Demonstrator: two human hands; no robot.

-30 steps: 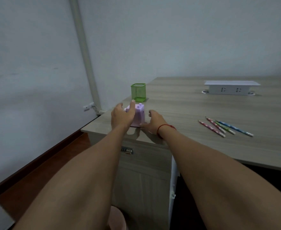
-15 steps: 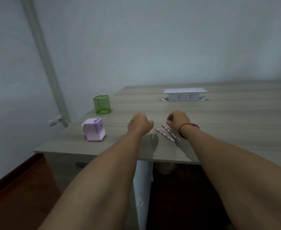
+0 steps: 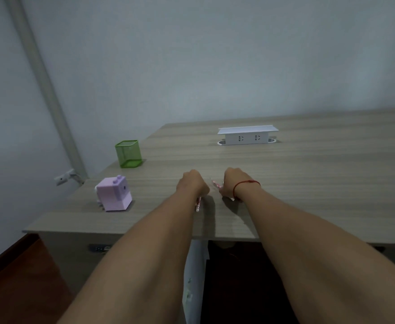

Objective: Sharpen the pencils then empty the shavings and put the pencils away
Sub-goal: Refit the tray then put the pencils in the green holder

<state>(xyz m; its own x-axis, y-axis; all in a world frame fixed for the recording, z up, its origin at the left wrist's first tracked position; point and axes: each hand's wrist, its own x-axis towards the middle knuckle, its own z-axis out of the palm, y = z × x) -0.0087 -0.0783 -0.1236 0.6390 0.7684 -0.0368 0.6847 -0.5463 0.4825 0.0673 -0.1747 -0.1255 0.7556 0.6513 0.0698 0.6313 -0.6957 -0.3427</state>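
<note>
**Gathering light, slippery pencils near the front edge of the table**

The left hand (image 3: 193,184) is gripping one pink pencil (image 3: 198,205), fingers curled round it, with the pencil's end poking out below the wrist. The right hand (image 3: 232,183), wearing a red bracelet (image 3: 246,182), is curling down over the other pencils (image 3: 215,184), which are lying on the table (image 3: 308,183) between the two hands. Its fingers are hiding behind the back of the hand, so I cannot tell whether they are closing on anything.

The pencils are looking thin, stiff and very light, with smooth painted barrels that are probably going to roll or slip on the wood. Pinching each one around the middle of the barrel is looking safest. The points are likely brittle, so they are worth keeping clear of knocks.

The purple sharpener (image 3: 114,197) is sitting near the front left corner, well apart from both hands. It is looking like light plastic that is likely needing a steadying hand on its body. What its shavings drawer is holding cannot be seen.

The green mesh cup (image 3: 128,154) is standing upright by the left edge, further back, and nothing is showing through its sides. A white socket box (image 3: 246,136) is sitting toward the back edge.
</note>
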